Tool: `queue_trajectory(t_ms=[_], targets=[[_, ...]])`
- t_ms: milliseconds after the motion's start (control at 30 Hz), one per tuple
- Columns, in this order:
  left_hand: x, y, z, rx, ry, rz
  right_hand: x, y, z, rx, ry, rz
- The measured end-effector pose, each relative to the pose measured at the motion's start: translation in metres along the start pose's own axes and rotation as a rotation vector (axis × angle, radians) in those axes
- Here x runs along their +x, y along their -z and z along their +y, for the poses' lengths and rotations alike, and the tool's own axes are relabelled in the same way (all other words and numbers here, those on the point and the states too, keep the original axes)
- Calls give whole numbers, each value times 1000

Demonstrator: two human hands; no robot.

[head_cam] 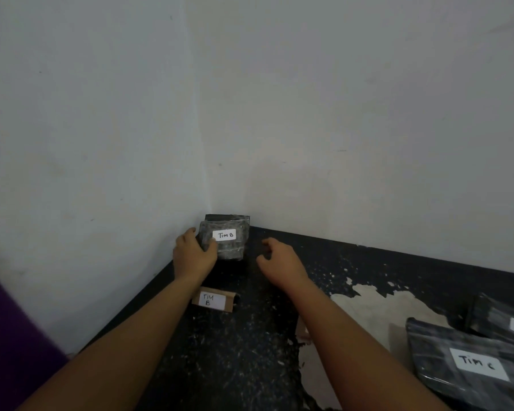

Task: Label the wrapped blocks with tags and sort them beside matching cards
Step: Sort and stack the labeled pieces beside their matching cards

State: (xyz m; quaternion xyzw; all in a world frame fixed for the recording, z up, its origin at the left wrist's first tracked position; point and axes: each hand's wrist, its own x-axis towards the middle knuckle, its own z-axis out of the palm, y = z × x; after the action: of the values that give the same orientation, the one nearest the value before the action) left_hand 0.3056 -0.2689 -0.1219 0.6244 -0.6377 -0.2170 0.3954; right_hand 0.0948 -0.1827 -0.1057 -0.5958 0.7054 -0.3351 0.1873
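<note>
Left hand (194,254) grips the wrapped block (224,239) tagged TIM B, tucking it into the floor's far corner behind its matching card (213,300); right hand (279,258) hovers just beside, fingers loosely curled, holding nothing, ready to steady.

The head view looks forward and down (from close above) into a floor (235,351) corner between walls.

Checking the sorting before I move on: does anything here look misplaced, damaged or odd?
Sorting looks right: the Tim B block, gripped by the left hand, sits behind the Tim B card. Only the floor looks damaged, its dark coating flaked off in a pale patch.
</note>
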Motion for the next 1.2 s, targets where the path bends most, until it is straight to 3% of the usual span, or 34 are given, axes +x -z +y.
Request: queue_trajectory(t_ms=[433,1200], targets=[[-54,-29,99,73,-344,35,-48,91,9,-82,19,178],[-226,-138,271,19,-564,-420,-175,261,119,-219,-147,386]])
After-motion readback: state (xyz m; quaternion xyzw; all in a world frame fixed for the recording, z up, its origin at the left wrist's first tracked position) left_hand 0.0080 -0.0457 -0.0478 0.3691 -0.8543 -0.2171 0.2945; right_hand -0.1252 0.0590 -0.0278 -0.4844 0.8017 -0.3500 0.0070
